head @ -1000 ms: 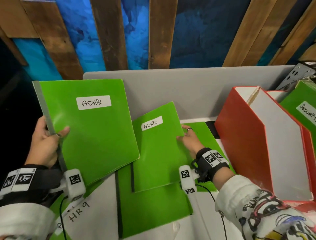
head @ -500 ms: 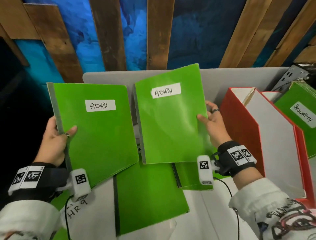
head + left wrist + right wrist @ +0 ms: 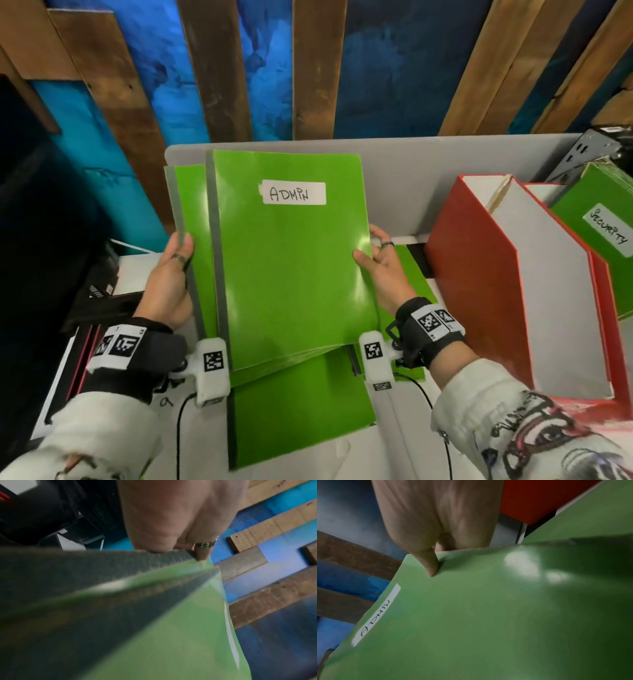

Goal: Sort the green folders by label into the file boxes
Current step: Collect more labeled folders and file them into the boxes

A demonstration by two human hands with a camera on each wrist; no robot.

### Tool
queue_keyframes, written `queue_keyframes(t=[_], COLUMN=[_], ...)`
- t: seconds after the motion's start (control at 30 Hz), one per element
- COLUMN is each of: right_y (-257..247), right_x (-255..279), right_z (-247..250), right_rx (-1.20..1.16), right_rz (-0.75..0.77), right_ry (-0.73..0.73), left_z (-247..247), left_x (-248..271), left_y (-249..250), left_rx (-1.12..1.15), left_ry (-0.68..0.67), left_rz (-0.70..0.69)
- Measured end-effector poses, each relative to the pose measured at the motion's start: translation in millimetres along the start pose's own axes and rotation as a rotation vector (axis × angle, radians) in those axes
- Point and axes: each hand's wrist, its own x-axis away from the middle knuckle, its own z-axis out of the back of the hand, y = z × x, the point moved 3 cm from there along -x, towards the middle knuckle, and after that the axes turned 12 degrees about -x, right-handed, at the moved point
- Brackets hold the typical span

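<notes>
Two green folders are held upright and stacked above the desk. The front ADMIN folder (image 3: pixel 291 260) covers most of the rear folder (image 3: pixel 193 219), whose grey spine (image 3: pixel 96 561) shows at the left. My left hand (image 3: pixel 171 277) grips the rear folder's spine edge, thumb on the front. My right hand (image 3: pixel 380 270) pinches the front folder's right edge (image 3: pixel 471 601), thumb on its cover. More green folders (image 3: pixel 301 407) lie flat on the desk beneath. A red file box (image 3: pixel 479 274) stands at the right, with a SECURITY folder (image 3: pixel 603 233) in the box behind it.
A grey partition (image 3: pixel 428 178) runs along the desk's back, with a blue and wood-plank wall above. A white sheet with handwriting (image 3: pixel 168 401) lies under my left wrist. Dark equipment (image 3: pixel 102 287) sits off the desk's left edge.
My right hand carried its ADMIN folder left and laid it over the ADMIN folder in my left hand; the two now overlap in one stack.
</notes>
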Motion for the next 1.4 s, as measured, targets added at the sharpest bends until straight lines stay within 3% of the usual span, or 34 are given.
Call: queue_keyframes(t=[0.17, 0.27, 0.53, 0.7, 0.87, 1.0, 1.1, 1.3, 1.4], right_y=[7.8, 3.2, -24.8, -19.4, -5.8, -12.9, -27.1, -59.1, -64.4], right_x=[4.8, 5.3, 2.2, 22.3, 30.4, 29.8, 31.0, 31.9, 36.6], right_z=[-3.5, 0.7, 26.7, 42.6, 53.7, 57.2, 63.2, 94.6, 107.8], right_rx=[0.069, 0.193, 0.015, 0.096, 0.222, 0.257, 0.312, 0.336, 0.367], right_rz=[-0.018, 0.058, 0.109, -0.130, -0.236, -0.212, -0.153, 0.035, 0.062], right_ry=[0.005, 0.059, 0.065, 0.006, -0.003, -0.043, -0.008, 0.197, 0.285], left_z=[-18.7, -31.4, -64.2, -65.6, -63.3, -67.7, -63.2, 6.4, 36.8], left_x=[9.3, 18.5, 18.5, 21.6, 26.2, 25.0, 22.2, 9.3, 6.9], left_y=[-6.9, -5.6, 1.8, -35.8, -65.1, -60.9, -60.3, -99.0, -132.3], left_rx=[0.013, -0.164, -0.346, -0.412, -0.464, -0.370, -0.421, -0.632, -0.861], left_ry=[0.002, -0.020, -0.144, -0.157, -0.166, -0.199, -0.226, 0.126, 0.157], left_rz=[0.008, -0.084, -0.252, -0.104, -0.043, -0.021, 0.022, 0.285, 0.393])
